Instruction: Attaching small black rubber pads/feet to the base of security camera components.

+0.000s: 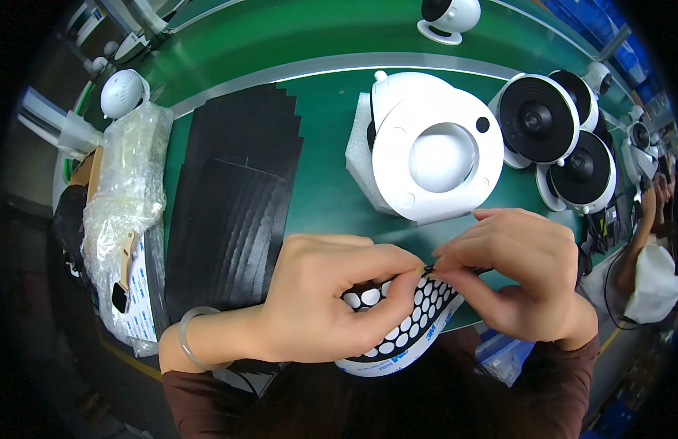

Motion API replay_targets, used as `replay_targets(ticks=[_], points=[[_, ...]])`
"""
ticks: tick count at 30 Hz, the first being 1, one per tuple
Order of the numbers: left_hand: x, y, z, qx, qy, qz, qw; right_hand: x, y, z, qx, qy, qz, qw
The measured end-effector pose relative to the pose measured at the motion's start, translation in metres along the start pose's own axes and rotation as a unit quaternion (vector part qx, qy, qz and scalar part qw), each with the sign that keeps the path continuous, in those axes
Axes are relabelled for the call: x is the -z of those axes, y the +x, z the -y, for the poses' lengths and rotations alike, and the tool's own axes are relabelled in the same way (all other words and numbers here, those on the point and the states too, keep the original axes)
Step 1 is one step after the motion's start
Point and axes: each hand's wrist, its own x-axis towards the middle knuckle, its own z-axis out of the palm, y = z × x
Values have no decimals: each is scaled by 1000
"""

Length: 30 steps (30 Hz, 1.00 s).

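A flexible black sheet of round white adhesive dots [421, 311], with a white printed backing strip along its curved near edge, is bent between my hands at the table's front edge. My left hand [309, 296] is closed over its left part, thumb and forefinger pinched at the upper edge. Close beside that pinch, my right hand [529, 267] has its thumb and forefinger together on the same edge. Whatever lies right between the fingertips is too small to make out. Just beyond my hands, a white round device housing [394, 164] with a circular recess leans on a white foam block [361, 157].
Black sheets [233, 183] lie stacked on the left. Beside them is a bubble-wrapped package [126, 190] with a smartwatch [124, 274] on it. White devices with black round faces [536, 117] crowd the right. Another stands on the green ledge [317, 36]. Another person's arm [644, 227] shows far right.
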Motion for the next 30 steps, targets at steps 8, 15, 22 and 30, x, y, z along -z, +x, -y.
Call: replay_targets(ticks=[8,15,22,30], points=[[-6,-6,3,81,-102,-27,991,-3,-4,2,57,-58,-40,996],[-7,-6,-1,153,-212,-47,964,-3,-6,4,75,-85,-46,992],[2,-5,-5,40,-37,12,998,2,2,5,-30,53,-2,998],[-2,-6,0,65,-49,-31,996,1,10,10,3,-19,30,999]])
